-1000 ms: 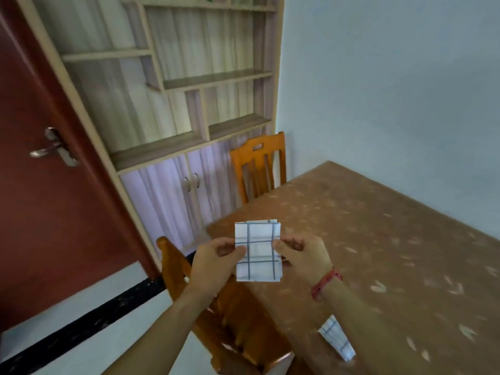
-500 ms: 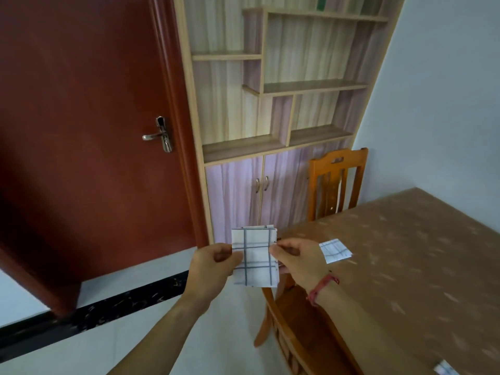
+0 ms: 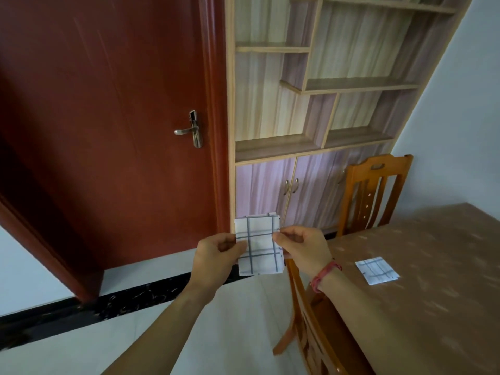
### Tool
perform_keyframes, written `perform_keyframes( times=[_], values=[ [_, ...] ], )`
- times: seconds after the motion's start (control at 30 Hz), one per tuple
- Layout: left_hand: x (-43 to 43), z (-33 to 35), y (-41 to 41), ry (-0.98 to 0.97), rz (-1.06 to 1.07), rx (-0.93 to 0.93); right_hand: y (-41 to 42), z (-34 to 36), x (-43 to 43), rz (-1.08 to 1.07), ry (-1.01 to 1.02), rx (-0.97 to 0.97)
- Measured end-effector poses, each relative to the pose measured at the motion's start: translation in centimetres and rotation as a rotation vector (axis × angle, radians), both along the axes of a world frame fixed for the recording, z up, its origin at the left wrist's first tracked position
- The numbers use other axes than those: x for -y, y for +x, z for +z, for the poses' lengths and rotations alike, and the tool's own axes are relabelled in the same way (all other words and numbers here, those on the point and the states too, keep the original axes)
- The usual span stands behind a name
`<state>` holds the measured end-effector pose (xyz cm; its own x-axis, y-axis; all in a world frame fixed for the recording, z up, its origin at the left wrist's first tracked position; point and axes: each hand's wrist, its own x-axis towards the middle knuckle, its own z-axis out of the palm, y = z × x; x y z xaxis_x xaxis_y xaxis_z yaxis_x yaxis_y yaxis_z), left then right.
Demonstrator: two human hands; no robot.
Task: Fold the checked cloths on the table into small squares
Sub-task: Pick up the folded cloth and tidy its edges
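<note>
fingers of the left hand point(image 3: 216, 255) and right hand point(image 3: 303, 247) still pinch the cloth point(image 3: 259, 249), now swung off the surface point(image 3: 438, 315). a finished square point(image 3: 377, 269) waits there.

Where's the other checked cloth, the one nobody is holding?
In the head view, the spare cloth lies flat on the table at the right, a little right of the right hand.

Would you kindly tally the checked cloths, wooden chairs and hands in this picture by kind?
White grey-checked cloths: 2, the held cloth and the folded cloth on the brown table.
Orange wooden chairs: 2, the far chair and the near chair.
Hands: 2, the left hand and the right hand, both pinching the held cloth.
Total: 6.
</note>
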<state>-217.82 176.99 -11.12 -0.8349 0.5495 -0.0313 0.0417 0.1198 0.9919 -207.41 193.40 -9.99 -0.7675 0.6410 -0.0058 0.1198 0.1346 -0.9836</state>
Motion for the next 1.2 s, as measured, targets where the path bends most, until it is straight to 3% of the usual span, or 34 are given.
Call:
perform_keyframes(
  times=[0.47, 0.8, 1.03, 1.2],
  values=[
    [-14.6, -0.4, -14.6, -0.038, -0.125, 0.061, -14.3, -0.4, -14.6, -0.095, -0.095, -0.075],
    [-25.3, -0.4, -21.8, -0.014, -0.180, 0.141, -19.1, -1.4, -23.1, -0.243, -0.108, -0.046],
    [-35.0, -0.9, -26.7, -0.048, -0.437, 0.136, -20.7, -2.1, -29.0, -0.464, -0.109, -0.011],
    [-41.0, -0.6, -28.4, -0.035, -0.699, 0.066, -20.5, -2.3, -31.6, -0.652, -0.226, -0.029]
  ],
)
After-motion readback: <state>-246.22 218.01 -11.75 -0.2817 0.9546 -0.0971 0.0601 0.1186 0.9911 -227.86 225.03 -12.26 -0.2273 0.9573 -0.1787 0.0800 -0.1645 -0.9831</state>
